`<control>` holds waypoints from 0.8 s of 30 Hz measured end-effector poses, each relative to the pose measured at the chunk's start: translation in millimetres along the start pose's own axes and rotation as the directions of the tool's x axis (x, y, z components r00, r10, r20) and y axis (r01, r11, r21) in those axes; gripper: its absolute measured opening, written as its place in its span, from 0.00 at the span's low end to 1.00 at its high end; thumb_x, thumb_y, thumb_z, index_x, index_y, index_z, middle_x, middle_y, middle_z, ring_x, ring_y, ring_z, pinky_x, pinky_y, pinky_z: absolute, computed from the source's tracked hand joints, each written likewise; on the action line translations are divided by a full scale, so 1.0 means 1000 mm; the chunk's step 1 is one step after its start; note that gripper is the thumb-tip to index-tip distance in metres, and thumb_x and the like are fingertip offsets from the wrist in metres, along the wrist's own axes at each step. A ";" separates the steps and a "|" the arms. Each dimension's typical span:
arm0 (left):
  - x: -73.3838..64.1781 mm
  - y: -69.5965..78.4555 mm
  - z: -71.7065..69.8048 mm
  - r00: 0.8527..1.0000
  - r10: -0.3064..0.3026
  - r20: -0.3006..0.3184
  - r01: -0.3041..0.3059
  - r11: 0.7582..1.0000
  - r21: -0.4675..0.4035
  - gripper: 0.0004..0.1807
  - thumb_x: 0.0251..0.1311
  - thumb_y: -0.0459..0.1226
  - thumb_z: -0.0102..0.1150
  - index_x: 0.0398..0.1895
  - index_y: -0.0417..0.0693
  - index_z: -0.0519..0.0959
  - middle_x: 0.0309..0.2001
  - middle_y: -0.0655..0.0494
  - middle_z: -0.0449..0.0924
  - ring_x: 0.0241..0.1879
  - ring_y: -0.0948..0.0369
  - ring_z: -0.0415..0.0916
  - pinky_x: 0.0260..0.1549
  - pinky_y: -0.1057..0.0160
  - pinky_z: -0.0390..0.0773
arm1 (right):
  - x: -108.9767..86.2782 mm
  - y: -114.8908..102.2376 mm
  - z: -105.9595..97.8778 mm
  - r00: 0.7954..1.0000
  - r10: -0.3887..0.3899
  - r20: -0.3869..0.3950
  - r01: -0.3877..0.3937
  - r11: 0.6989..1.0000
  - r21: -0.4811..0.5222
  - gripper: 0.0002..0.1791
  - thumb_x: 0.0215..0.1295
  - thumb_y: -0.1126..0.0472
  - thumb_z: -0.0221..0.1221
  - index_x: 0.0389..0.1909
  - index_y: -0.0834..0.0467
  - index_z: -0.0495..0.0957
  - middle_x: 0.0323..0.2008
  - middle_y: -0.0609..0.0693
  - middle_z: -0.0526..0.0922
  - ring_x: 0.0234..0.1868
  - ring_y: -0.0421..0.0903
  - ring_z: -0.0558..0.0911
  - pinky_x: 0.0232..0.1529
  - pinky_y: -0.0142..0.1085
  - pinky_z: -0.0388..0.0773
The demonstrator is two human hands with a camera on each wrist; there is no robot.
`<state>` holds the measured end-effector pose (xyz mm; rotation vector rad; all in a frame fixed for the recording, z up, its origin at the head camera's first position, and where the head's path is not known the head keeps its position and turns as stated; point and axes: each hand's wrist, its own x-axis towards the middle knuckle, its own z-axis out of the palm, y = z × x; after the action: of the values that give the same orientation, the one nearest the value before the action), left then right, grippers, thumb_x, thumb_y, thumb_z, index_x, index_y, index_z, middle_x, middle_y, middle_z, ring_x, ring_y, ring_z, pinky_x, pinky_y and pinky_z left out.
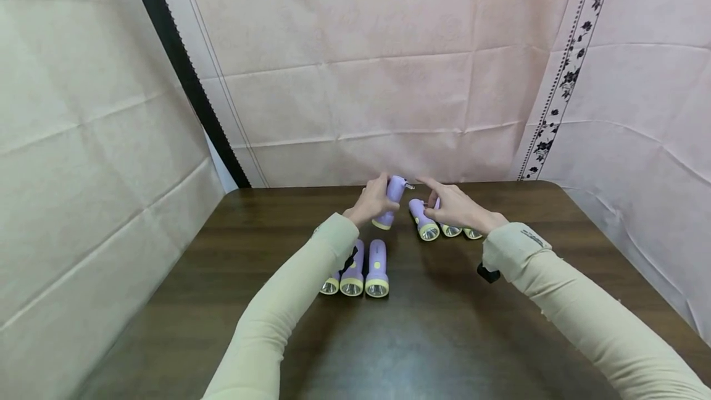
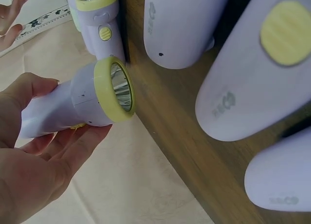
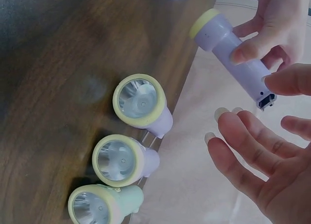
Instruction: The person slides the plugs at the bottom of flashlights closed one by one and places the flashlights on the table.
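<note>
My left hand (image 1: 373,201) grips a purple flashlight (image 1: 395,190) with a yellow rim, thumb on one side and fingers on the other. In the left wrist view its lens end (image 2: 114,90) faces the camera side, tilted above the table. Small metal prongs (image 1: 410,186) stick out of its tail end. My right hand (image 1: 458,207) is beside that tail, fingers spread and loosely bent around nothing. One of its digits (image 3: 289,80) lies close to the tail in the right wrist view; whether it touches cannot be told.
Right of the held flashlight lie two purple flashlights (image 3: 141,101) (image 3: 119,160) and a mint-green one (image 3: 129,199), side by side. Three more purple flashlights (image 1: 377,267) lie in a row nearer me, partly behind my left sleeve. A pale cloth (image 1: 389,110) hangs behind the brown table (image 1: 444,326).
</note>
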<state>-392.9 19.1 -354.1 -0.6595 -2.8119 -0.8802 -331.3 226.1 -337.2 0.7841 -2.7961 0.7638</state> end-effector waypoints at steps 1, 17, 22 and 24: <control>0.000 0.000 0.000 1.000 0.002 0.001 -0.002 1.000 0.001 0.31 0.45 0.33 0.70 0.53 0.43 0.67 0.45 0.46 0.80 0.43 0.51 0.79 0.43 0.54 0.79 | 0.000 0.000 0.001 1.000 0.003 0.004 -0.003 1.000 0.002 0.39 0.59 0.64 0.59 0.72 0.55 0.57 0.32 0.55 0.82 0.22 0.40 0.76 0.30 0.36 0.74; -0.007 -0.001 0.005 0.994 0.107 0.009 -0.107 0.994 -0.014 0.30 0.47 0.32 0.70 0.54 0.44 0.69 0.48 0.47 0.80 0.45 0.54 0.79 0.45 0.58 0.79 | 0.002 0.000 0.007 0.999 -0.041 0.019 0.042 0.999 -0.016 0.38 0.57 0.67 0.58 0.71 0.58 0.59 0.30 0.52 0.79 0.23 0.39 0.74 0.30 0.35 0.72; -0.005 -0.002 0.000 0.989 0.148 -0.005 -0.148 0.989 -0.014 0.30 0.48 0.31 0.70 0.55 0.43 0.68 0.49 0.47 0.80 0.45 0.53 0.79 0.45 0.58 0.79 | 0.004 -0.003 0.002 1.000 -0.022 0.017 0.022 1.000 -0.004 0.38 0.57 0.67 0.57 0.71 0.57 0.60 0.30 0.52 0.80 0.26 0.42 0.76 0.30 0.35 0.73; -0.004 -0.002 0.000 0.988 0.153 -0.012 -0.153 0.988 -0.019 0.30 0.48 0.31 0.69 0.56 0.43 0.68 0.49 0.46 0.80 0.45 0.53 0.80 0.45 0.58 0.80 | 0.006 -0.004 0.001 1.000 -0.023 0.015 0.023 1.000 -0.004 0.38 0.56 0.68 0.56 0.71 0.56 0.60 0.29 0.52 0.79 0.27 0.43 0.76 0.31 0.35 0.73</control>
<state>-390.3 15.9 -356.1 -0.8576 -2.7032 -0.8810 -334.3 220.1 -335.3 0.8233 -2.7957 0.7519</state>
